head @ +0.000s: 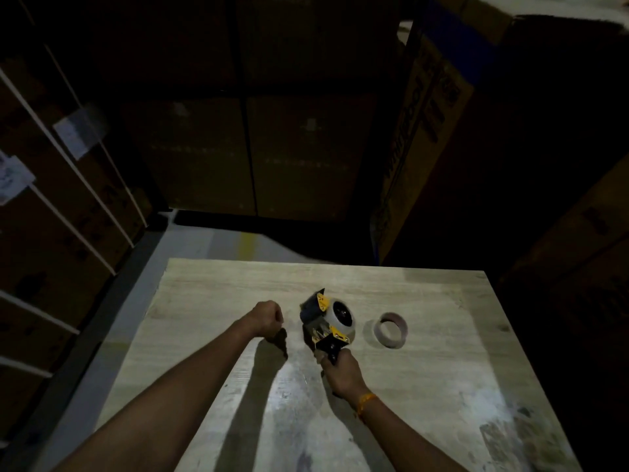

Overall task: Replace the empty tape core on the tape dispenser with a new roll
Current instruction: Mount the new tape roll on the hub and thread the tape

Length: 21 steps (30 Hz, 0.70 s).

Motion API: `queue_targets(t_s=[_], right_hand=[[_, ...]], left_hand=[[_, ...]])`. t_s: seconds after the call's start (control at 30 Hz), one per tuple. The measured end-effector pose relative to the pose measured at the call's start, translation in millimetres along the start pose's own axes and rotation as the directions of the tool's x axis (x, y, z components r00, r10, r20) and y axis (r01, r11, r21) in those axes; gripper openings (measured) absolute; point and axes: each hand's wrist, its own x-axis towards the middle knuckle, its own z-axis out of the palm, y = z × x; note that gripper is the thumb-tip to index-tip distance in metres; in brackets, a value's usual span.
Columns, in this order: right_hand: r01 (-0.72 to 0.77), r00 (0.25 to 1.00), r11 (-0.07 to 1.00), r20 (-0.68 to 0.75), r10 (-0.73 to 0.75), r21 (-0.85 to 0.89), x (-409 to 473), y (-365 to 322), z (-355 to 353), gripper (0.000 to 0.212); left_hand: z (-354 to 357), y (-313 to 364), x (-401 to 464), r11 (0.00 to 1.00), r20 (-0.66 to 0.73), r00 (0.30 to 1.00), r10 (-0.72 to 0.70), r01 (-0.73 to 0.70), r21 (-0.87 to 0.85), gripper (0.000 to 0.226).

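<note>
right hand [342, 371]: fingers wrapped tight round the black handle of the tape dispenser [328, 321]; thumb side faces the camera; orange thread band [366, 401] on the wrist
left hand [267, 316]: curled into a loose fist, fingers tucked under and pressed together; nothing visible in it (fingertips hidden from this angle, so cannot tell if they pinch anything small); sits left of the dispenser, near but apart; whether it rests on the table or floats just above, cannot tell
tape dispenser: black and yellow body, at the table's middle; handle points toward the person, dark blade end points away; lower edge close to the table, contact not clear
tape roll [343, 318]: pale, whitish band mounted on the dispenser's hub, dark hub centre showing through; looks like a full-ish roll, thickness hard to judge in this light
empty core [391, 330]: thin pinkish-brown ring lying on the table just right of the dispenser; apart from it, touching neither hand
table [425, 386]: pale wood-grain top, scuffed and whitish in the near half; both forearms cast shadows on it
surroundings: very dark; stacked cardboard boxes [425, 148] behind and on both sides, white straps and paper labels on the left stack; grey floor with a yellow line [245, 245] past the far table edge
</note>
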Motion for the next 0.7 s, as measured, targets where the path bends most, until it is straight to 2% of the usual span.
queue_targets(t_s=[0.23,0.47,0.7], right_hand=[[-0.052,0.999,0.991,-0.001,0.053,-0.124,5.7,-14.7,24.0,0.044],[-0.133,0.989,0.984,0.052,0.141,-0.121,-2.3,-12.8,26.2,0.057],[-0.004,0.976,0.946,0.203,0.074,-0.325,-16.8,-17.7,-0.1,0.059]], left_hand=[[31.3,-12.1,-28.8,1.0,0.045,0.999,-0.009,0.009,-0.017,0.022],[42.2,-25.2,-52.0,0.999,0.064,0.997,-0.034,0.033,0.025,0.024],[39.1,-31.9,-60.4,0.996,0.041,0.998,0.054,-0.057,0.073,0.027]])
